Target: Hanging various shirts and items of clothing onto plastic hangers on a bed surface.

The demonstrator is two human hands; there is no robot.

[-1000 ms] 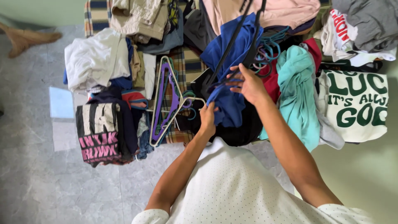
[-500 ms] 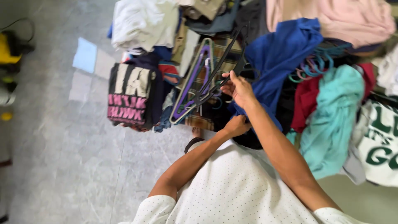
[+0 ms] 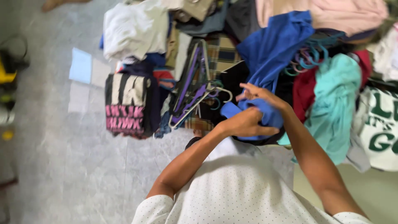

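A blue garment lies draped over a heap of clothes in front of me. My left hand grips its lower bunched end near my chest. My right hand pinches the same blue cloth just above, with some fingers spread. A loose pile of purple, black and pale hangers rests on a plaid cloth to the left of my hands, and neither hand touches it.
A folded black shirt with pink print and white folded clothes lie at the left. Teal, red and pink garments, a white green-printed shirt and tangled teal hangers fill the right. Grey tiled floor spreads left.
The black hanger that my right hand held has left it and lies with the hanger pile. Both hands now hold the blue garment, and my left hand has moved up onto it.
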